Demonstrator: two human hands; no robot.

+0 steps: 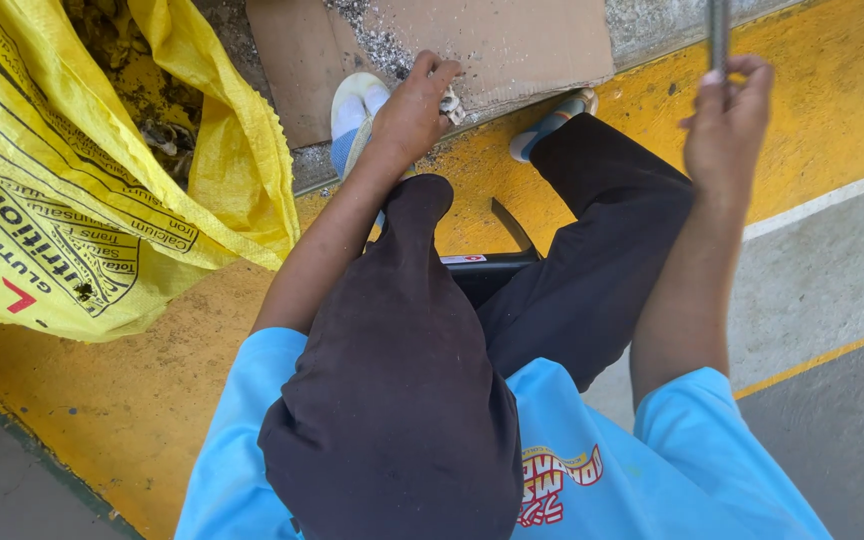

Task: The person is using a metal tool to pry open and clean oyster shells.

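Observation:
My left hand reaches down over my knee and pinches a small pale grey lump against a sheet of brown cardboard on the ground. My right hand is raised at the upper right, closed around a thin grey metal rod that runs up out of view. I sit low with dark trousers and a light blue shirt, my feet in pale sandals at the cardboard's edge.
A large open yellow woven sack holding dirty scraps stands at the left. Grey grit is scattered over the cardboard. A black stool edge shows between my legs. The floor is yellow-painted concrete with grey bands at right.

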